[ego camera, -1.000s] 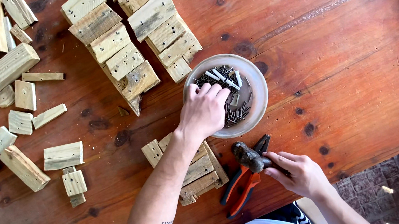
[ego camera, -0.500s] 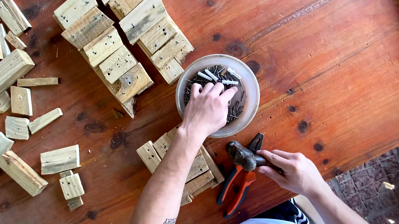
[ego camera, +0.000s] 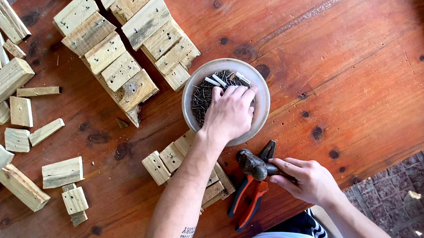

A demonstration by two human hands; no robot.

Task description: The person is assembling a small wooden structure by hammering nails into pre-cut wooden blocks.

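Left of the left hand (ego camera: 230, 114): pale sawn wooden blocks (ego camera: 124, 73), loose on the red-brown plank table (ego camera: 357, 61). Hand curled, fingers down in the round grey bowl of dark nails (ego camera: 204, 101); grip hidden. Risk: points pricking fingertips, bowl tipping. Right hand (ego camera: 307, 180), nearer the body, pinches orange-handled pincers (ego camera: 253, 184) that could slip off the edge.

Reddish wooden table (ego camera: 356, 56), knots + small holes in top. On it: round bowl (ego camera: 264, 108) of dark nails near centre; rows of pale wood blocks (ego camera: 120, 44) upper left; scattered offcuts (ego camera: 34, 137) left side; orange-handled pliers (ego camera: 249, 196) at near edge.
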